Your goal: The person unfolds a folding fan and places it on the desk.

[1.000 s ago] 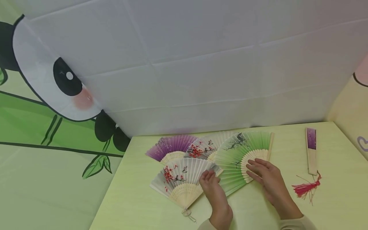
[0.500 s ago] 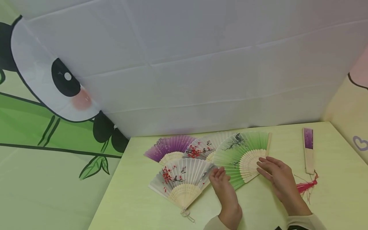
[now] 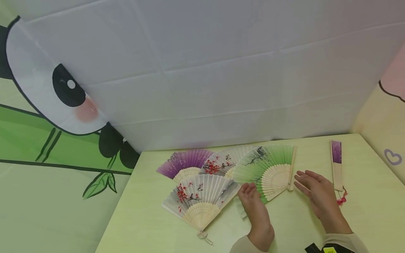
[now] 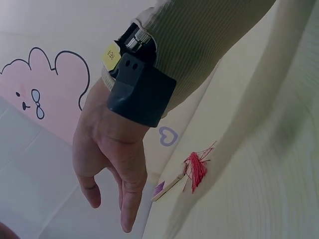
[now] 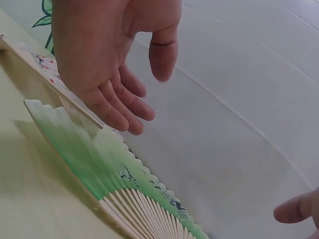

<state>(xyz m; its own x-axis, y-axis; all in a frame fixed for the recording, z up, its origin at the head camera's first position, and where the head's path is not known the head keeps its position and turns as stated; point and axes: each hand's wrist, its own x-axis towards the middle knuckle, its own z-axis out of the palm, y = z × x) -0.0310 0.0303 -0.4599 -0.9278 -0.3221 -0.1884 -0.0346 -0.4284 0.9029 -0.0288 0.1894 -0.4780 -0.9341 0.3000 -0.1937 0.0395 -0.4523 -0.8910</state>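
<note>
My left hand hovers over the lower left part of an open green folding fan, fingers slightly bent and holding nothing. Part of the fan's left edge is hidden behind it. In the right wrist view, the left hand hangs above the pleats. To the right of the fan's pivot, my right hand is held apart from it, fingers loosely extended. Beyond that hand lies a closed purple folding fan; its red tassel shows in the left wrist view and is partly covered by the hand in the head view.
An open grey-white fan with red blossoms lies front left. Behind it are an open purple fan and a second blossom fan, partly overlapped by the green one. The table meets a white cloth backdrop.
Both hands have moved to the right, away from the green fan's ribs, which now show down to the pivot. The view has shifted slightly; the fans keep their places.
</note>
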